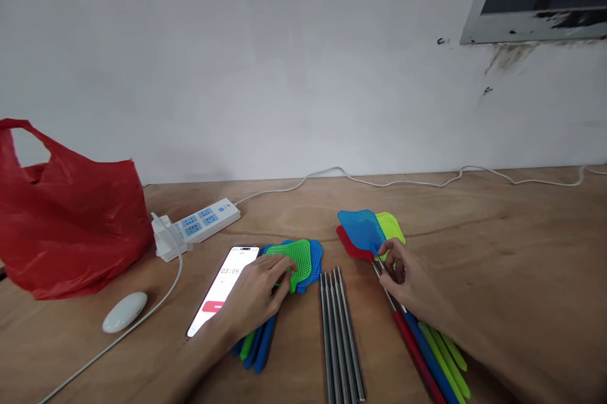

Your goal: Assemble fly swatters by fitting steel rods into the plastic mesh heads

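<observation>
My left hand (260, 287) is closed, with thumb and fingers at the lower edge of a green fly swatter head (298, 258). Blue fly swatter heads (315, 265) lie beneath it, and several blue and green handles (265, 344) show below the hand. My right hand (403, 272) pinches the neck of a blue fly swatter (359, 228), where its head meets the thin metal shaft. Beside that head lie a red fly swatter (351, 244) and a yellow-green one (389, 226). Their red, blue and yellow-green handles (436, 347) run toward me under my right forearm.
Several metal rods (339, 334) lie side by side between my hands. Left of them are a lit phone (232, 274) showing a timer, a white power strip (206, 220), a white mouse-shaped object (124, 312) and a red plastic bag (80, 220). A white cable (393, 184) runs along the wall.
</observation>
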{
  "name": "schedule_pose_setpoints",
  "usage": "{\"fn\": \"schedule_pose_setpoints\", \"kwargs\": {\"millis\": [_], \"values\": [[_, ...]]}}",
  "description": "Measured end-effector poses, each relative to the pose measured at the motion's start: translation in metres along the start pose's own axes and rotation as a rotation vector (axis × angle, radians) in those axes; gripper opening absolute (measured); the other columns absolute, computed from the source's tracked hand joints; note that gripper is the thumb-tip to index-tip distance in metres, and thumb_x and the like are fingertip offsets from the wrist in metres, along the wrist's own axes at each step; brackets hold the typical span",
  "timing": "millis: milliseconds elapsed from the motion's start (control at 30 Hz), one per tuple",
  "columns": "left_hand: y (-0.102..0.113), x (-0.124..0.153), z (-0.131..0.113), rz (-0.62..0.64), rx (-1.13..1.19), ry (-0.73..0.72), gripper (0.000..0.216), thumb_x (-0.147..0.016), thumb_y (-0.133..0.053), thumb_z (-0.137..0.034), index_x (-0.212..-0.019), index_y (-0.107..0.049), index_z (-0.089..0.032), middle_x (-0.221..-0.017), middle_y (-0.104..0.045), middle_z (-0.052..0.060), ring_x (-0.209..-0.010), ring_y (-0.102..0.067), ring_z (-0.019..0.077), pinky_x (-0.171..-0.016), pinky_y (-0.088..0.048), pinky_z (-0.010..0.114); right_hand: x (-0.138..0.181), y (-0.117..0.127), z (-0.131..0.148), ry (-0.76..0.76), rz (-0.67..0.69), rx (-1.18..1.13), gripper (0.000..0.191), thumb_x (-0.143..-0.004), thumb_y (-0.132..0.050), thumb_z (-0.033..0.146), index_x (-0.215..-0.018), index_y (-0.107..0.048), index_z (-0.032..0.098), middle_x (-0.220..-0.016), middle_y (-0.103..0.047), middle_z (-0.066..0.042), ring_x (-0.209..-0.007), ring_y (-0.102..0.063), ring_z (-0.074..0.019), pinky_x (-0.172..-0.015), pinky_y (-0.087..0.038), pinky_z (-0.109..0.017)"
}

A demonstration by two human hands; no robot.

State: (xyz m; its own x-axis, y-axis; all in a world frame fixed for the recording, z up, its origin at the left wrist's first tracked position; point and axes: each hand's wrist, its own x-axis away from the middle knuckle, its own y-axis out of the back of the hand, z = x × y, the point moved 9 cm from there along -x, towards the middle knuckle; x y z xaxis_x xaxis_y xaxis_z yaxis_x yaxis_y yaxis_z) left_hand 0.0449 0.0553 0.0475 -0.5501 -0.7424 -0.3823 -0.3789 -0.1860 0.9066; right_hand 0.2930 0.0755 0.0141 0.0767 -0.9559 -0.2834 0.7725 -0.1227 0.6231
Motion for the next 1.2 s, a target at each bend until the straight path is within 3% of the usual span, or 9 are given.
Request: {"fn": "schedule_pose_setpoints", "kwargs": {"millis": [133,300,433,567,667,767,867,1033,1200], "values": [[-0.001,0.0,0.0,0.019,0.007,0.001,0.019,-0.098,-0.039,-0.016,-0.096,-0.058,-0.021,-0.088,-0.07,0.004,-0.079,-0.066,0.0216,-0.071,-0.048,0.033,-0.003,0.003,-0.01,-0.152,-0.035,-0.475,0.023,-0.073,-0.06,0.027,-0.094,-0.05,0.025,-0.072,-0.052,0.007,-0.048,-0.051,-0.0109,-0.046,-0.038,-0.025],[-0.002,0.001,0.0,0.023,0.015,0.001,0.02,-0.097,-0.039,-0.015,-0.097,-0.058,-0.02,-0.087,-0.069,0.004,-0.079,-0.065,0.0222,-0.07,-0.048,0.033,-0.006,0.001,-0.016,-0.316,-0.014,-0.762,0.033,-0.069,-0.07,0.038,-0.092,-0.052,0.024,-0.064,-0.061,0.007,-0.036,-0.045,-0.008,-0.038,-0.03,-0.022],[-0.003,0.002,0.0,0.024,0.026,-0.008,0.02,-0.098,-0.038,-0.015,-0.097,-0.058,-0.02,-0.088,-0.069,0.004,-0.079,-0.065,0.0219,-0.07,-0.048,0.033,-0.005,-0.012,-0.006,-0.376,0.136,-0.898,0.037,-0.069,-0.072,0.041,-0.096,-0.054,0.023,-0.061,-0.067,0.005,-0.028,-0.032,-0.0039,-0.036,-0.017,-0.021],[-0.003,0.002,0.0,0.016,0.052,-0.012,0.02,-0.098,-0.038,-0.016,-0.098,-0.058,-0.02,-0.089,-0.07,0.005,-0.08,-0.066,0.0222,-0.07,-0.049,0.033,0.002,-0.027,0.008,-0.396,0.312,-0.942,0.03,-0.072,-0.066,0.047,-0.068,-0.053,0.02,-0.049,-0.062,0.003,-0.025,-0.022,-0.0018,-0.036,-0.013,-0.023],[-0.003,0.002,0.0,0.016,0.066,-0.009,0.02,-0.097,-0.039,-0.016,-0.097,-0.058,-0.02,-0.088,-0.07,0.004,-0.078,-0.065,0.0218,-0.069,-0.048,0.033,0.007,-0.027,0.006,-0.438,0.285,-0.96,0.031,-0.075,-0.066,0.047,-0.065,-0.059,0.018,-0.048,-0.06,0.003,-0.029,-0.026,-0.0026,-0.036,-0.02,-0.021],[-0.003,0.002,0.0,0.012,0.081,0.003,0.02,-0.097,-0.039,-0.016,-0.096,-0.059,-0.02,-0.087,-0.07,0.004,-0.077,-0.065,0.0215,-0.069,-0.048,0.033,0.014,-0.028,-0.004,-0.557,0.233,-1.003,0.028,-0.077,-0.071,0.046,-0.074,-0.066,0.018,-0.055,-0.064,0.001,-0.039,-0.042,-0.0069,-0.038,-0.031,-0.018],[-0.001,0.001,-0.001,0.01,0.102,0.016,0.021,-0.097,-0.039,-0.017,-0.096,-0.059,-0.02,-0.087,-0.07,0.004,-0.075,-0.064,0.0199,-0.067,-0.048,0.031,0.019,-0.034,-0.008,-0.652,0.268,-1.071,0.028,-0.077,-0.076,0.046,-0.072,-0.07,0.019,-0.068,-0.067,-0.001,-0.056,-0.057,-0.0109,-0.043,-0.042,-0.017],[-0.002,0.002,-0.005,0.036,0.282,0.083,0.02,-0.095,-0.043,-0.021,-0.089,-0.061,-0.021,-0.073,-0.063,0.001,-0.065,-0.06,0.0164,-0.058,-0.044,0.026,0.014,-0.034,-0.004,-0.568,0.195,-1.247,0.025,-0.072,-0.085,0.043,-0.082,-0.077,0.022,-0.085,-0.07,-0.001,-0.075,-0.063,-0.0122,-0.068,-0.055,-0.02],[-0.003,0.003,-0.007,0.069,0.494,0.147,0.017,-0.093,-0.053,-0.032,-0.09,-0.065,-0.02,-0.072,-0.063,-0.001,-0.066,-0.059,0.0155,-0.063,-0.046,0.027,0.017,-0.037,-0.007,-0.612,0.104,-1.288,0.028,-0.062,-0.093,0.038,-0.078,-0.079,0.021,-0.085,-0.073,-0.002,-0.074,-0.065,-0.0119,-0.073,-0.057,-0.021]]}}
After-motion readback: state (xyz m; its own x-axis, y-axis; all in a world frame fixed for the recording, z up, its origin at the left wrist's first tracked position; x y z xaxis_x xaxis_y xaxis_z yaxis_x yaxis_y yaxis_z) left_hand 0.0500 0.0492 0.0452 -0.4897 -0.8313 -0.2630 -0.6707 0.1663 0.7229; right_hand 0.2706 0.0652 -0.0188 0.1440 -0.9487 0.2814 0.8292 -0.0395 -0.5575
